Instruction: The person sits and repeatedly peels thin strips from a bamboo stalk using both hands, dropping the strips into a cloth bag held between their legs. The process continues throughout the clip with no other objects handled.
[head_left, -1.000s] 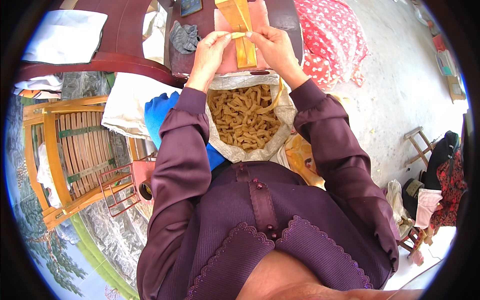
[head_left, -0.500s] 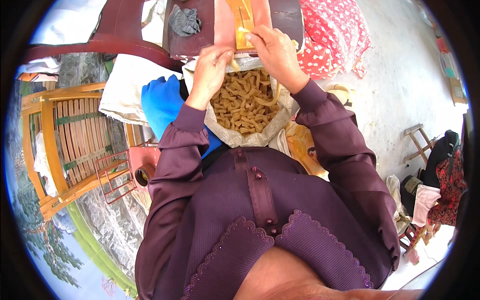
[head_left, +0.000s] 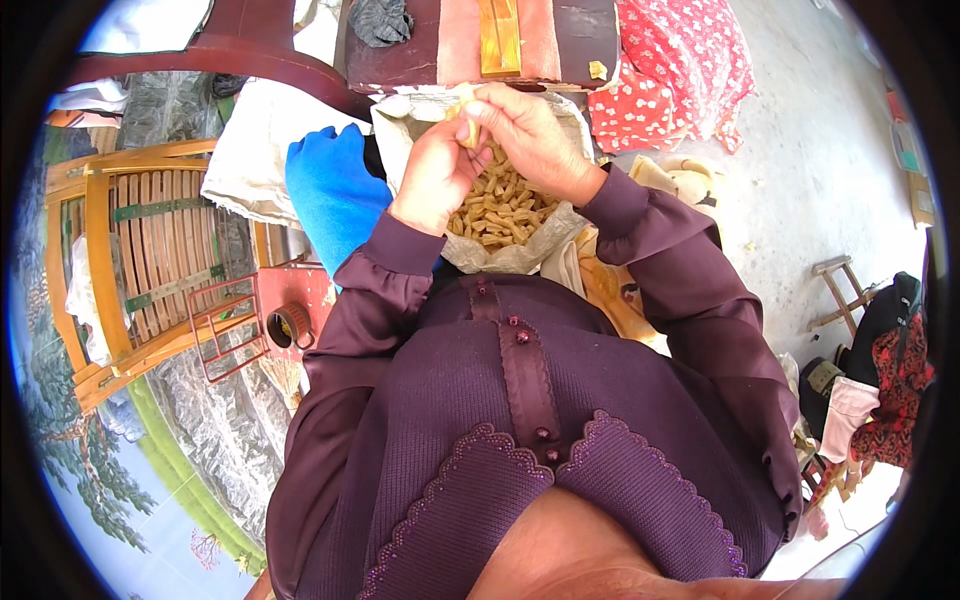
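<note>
Above an open white woven sack (head_left: 555, 243), my two hands meet fingertip to fingertip. Between them is a pale yellow, soft-looking strip (head_left: 464, 103). My left hand (head_left: 445, 170) pinches its lower part, while the fingers of my right hand (head_left: 535, 140) close on it from the other side. What the strip is made of I cannot make out. Short tan twisted pieces (head_left: 500, 215) fill the sack below, partly hidden by my hands.
Beyond the sack is a dark red bench (head_left: 405, 65) with a pink cloth (head_left: 458, 45), a yellow wooden block (head_left: 500, 40) and a grey rag (head_left: 380, 22). Blue cloth (head_left: 335, 195) lies left, red flowered cloth (head_left: 680, 70) right. A wooden slatted chair (head_left: 165, 250) stands farther left.
Both hands have come back from the wooden block toward me and joined over the sack. The yellow strip moved with them. The view has shifted slightly.
</note>
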